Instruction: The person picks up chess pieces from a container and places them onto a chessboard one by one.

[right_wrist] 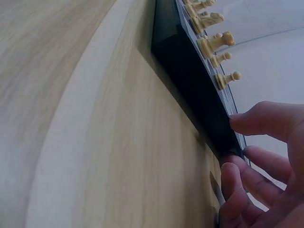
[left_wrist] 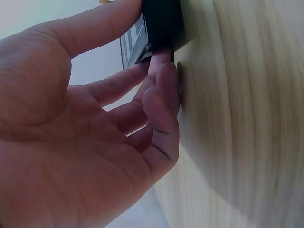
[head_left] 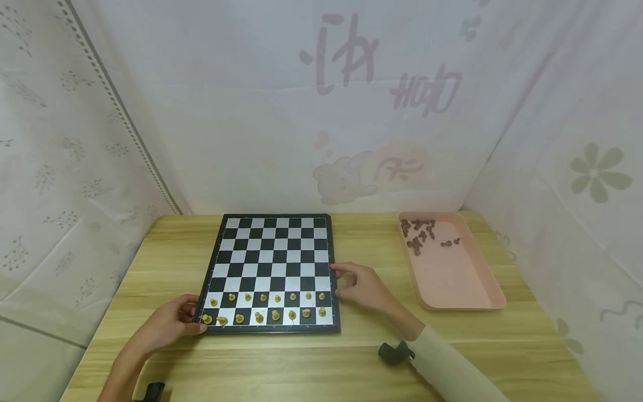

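A black-and-white chessboard (head_left: 271, 255) with a dark frame lies on the table. Yellowish chess pieces stand in two rows on its near side, such as a pawn (head_left: 263, 297). My left hand (head_left: 163, 324) grips the board's near-left corner, thumb at the frame and fingers curled against the side; the left wrist view shows fingertips (left_wrist: 164, 57) at its lower edge. At the right edge, my right hand (head_left: 365, 287) holds the frame between thumb and fingers. In the right wrist view the thumb (right_wrist: 256, 119) touches the upper edge, beside the pieces.
On the right of the wooden table (head_left: 372, 240) sits a pink tray (head_left: 457, 279). Several dark brown chess pieces (head_left: 416, 243) lie in its far part. White patterned cloth (head_left: 251, 111) hangs behind the table and at both sides.
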A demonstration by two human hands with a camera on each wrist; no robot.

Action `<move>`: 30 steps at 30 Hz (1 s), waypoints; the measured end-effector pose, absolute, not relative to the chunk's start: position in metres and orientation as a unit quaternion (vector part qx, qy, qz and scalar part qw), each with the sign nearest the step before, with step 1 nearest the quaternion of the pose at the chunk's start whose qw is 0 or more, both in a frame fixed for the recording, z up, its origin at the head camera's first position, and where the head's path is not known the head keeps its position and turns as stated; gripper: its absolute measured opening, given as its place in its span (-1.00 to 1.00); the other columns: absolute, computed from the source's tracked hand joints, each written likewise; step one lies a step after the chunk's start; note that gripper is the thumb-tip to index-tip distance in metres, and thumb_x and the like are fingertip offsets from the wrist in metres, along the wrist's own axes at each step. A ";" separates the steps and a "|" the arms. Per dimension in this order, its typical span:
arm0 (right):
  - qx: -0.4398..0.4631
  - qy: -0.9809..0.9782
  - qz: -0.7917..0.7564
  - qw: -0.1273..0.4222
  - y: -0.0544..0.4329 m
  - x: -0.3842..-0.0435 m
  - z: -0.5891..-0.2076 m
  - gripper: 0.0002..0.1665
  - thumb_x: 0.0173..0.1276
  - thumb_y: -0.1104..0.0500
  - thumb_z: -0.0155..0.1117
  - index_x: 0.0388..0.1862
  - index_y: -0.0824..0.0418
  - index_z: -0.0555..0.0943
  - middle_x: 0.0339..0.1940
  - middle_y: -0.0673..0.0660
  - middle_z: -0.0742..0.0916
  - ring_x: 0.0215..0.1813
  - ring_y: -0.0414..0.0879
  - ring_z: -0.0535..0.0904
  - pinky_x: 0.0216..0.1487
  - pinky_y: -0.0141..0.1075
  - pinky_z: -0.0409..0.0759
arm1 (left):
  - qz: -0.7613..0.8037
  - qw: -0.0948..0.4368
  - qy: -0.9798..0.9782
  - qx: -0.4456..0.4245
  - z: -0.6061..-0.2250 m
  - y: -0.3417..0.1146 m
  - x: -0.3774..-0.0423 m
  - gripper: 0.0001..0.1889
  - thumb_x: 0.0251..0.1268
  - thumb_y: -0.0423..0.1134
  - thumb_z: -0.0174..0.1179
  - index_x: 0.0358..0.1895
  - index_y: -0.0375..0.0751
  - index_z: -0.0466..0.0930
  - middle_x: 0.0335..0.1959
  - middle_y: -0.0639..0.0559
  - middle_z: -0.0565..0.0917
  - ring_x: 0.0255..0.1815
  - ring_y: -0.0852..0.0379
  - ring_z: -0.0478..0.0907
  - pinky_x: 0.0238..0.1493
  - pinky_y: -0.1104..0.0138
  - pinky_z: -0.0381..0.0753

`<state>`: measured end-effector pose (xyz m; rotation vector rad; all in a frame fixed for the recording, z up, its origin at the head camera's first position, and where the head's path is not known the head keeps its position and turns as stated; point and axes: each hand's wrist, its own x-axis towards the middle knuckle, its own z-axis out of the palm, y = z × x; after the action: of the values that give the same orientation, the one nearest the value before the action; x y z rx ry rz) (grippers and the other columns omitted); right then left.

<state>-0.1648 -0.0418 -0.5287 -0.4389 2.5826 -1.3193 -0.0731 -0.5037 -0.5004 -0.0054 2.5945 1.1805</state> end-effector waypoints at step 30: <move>-0.064 0.911 -0.405 0.043 0.012 -0.144 -0.521 -0.24 0.29 0.37 0.45 0.51 0.15 0.65 0.21 0.24 0.80 -0.03 0.05 0.67 -0.01 -0.10 0.64 | 0.398 0.161 0.903 0.012 -0.498 -0.424 -0.088 -0.40 0.07 -0.34 0.71 0.13 -0.46 0.61 -0.25 -0.01 0.65 -0.24 0.07 0.58 -0.14 0.17 0.59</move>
<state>-0.1439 0.0120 -0.5205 -0.1968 2.7852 -1.2399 -0.0881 -0.4244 -0.4980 0.0329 2.5782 1.1375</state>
